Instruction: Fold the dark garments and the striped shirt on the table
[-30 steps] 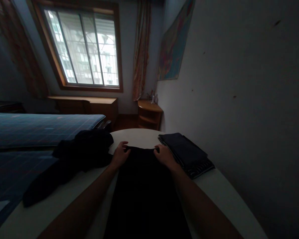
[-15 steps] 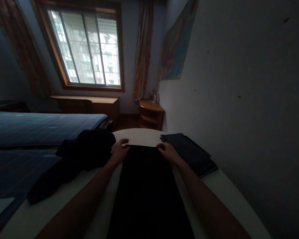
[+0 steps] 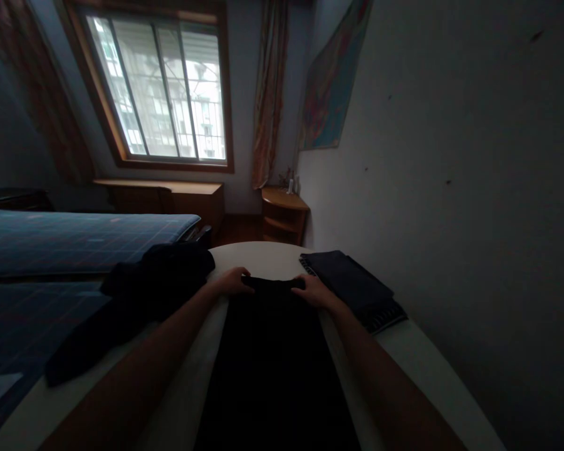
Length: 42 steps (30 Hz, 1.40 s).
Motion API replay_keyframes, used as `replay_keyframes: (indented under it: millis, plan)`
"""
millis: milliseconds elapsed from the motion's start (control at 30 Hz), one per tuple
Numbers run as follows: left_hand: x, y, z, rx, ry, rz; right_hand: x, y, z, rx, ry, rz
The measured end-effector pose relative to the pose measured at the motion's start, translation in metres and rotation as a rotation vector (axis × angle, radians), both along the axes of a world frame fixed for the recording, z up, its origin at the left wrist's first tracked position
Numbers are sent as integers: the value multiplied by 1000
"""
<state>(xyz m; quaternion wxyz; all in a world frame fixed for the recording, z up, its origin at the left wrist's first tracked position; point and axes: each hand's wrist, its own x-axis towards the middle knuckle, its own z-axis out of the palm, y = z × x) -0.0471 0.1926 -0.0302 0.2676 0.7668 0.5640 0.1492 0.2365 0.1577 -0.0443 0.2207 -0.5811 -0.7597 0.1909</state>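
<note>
A long black piece of clothing (image 3: 275,369) lies flat down the middle of the white table (image 3: 258,254), running toward me. It is too dark to tell what kind of garment it is. At its far left corner my left hand (image 3: 232,282) is closed, thumb and fingers pinching the edge. My right hand (image 3: 313,290) grips the far right corner the same way. Between the hands the far edge sags slightly. Beside my right hand rests a folded dark cloth stack (image 3: 352,282) with a striped lower layer. A crumpled dark garment (image 3: 155,282) lies left of my left hand.
A bed with a blue plaid mattress (image 3: 75,241) stands along the left. The white wall (image 3: 432,207) runs close on the right. Beyond the table are a wooden corner shelf (image 3: 284,199), a desk (image 3: 192,188) and a window (image 3: 164,94).
Both hands have come slightly nearer to me with the far edge of the black clothing. That edge was straight and now dips between them. My left hand has turned inward.
</note>
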Motion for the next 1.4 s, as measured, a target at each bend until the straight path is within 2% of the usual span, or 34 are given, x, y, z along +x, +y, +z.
replay_keyframes:
  millis: [133, 200, 367, 533, 667, 833, 967, 1133, 1300, 1400]
  plan:
    - [2, 10, 17, -118, 78, -183, 1, -1, 1, 18, 57, 8]
    - [2, 11, 23, -124, 95, -231, 2, -1, 2, 33, 86, 9]
    - [0, 11, 36, -1, 78, -234, 4, 1, 14, 115, 158, -4]
    - [-4, 7, 64, 172, 58, -209, 3, -3, 48, 228, 227, 20]
    - [-6, -11, 89, 284, 39, -197, 3, -20, 82, 285, 235, 40]
    - [-8, -61, 106, 426, 47, -198, 5, -60, 109, 310, 176, 127]
    - [-15, -109, 102, 541, 73, -207, 6, -109, 114, 321, 135, 194]
    - [-24, -164, 83, 525, -8, -249, 2, -169, 108, 279, 86, 254]
    - [-31, -198, 53, 519, -62, -263, -2, -200, 84, 299, 34, 361]
    - [-36, -208, 32, 512, -71, -338, -2, -207, 64, 276, -12, 403]
